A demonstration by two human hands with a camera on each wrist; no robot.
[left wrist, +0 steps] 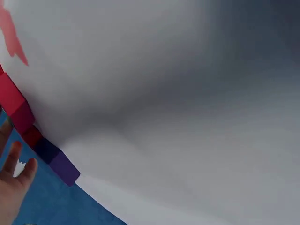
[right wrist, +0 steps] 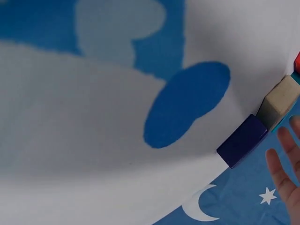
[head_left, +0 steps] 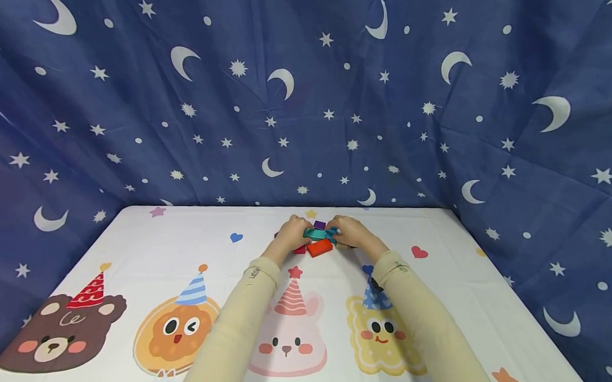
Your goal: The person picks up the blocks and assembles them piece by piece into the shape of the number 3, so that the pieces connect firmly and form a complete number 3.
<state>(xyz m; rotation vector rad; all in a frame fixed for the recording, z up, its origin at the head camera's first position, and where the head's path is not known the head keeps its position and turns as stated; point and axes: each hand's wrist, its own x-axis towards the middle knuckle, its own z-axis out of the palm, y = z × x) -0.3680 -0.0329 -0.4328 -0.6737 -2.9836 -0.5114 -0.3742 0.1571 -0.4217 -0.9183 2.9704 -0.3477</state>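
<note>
Near the far edge of the table, both hands meet over a cluster of coloured blocks. The left hand (head_left: 289, 234) pinches the left end of a teal block (head_left: 316, 234). From the other side, the right hand (head_left: 354, 232) grips a blue block (head_left: 330, 234) beside the teal one. An orange-red block (head_left: 320, 248) lies in front of them and a purple block (head_left: 319, 225) behind. Under the left hand sits a crimson block (head_left: 300, 249), also visible in the left wrist view. A plain wooden block (right wrist: 280, 102) touches a dark purple block (right wrist: 243, 140) in the right wrist view.
A white tablecloth (head_left: 186, 251) printed with cartoon faces covers the table. Behind it and along the sides hangs a dark blue curtain (head_left: 313, 101) with moons and stars.
</note>
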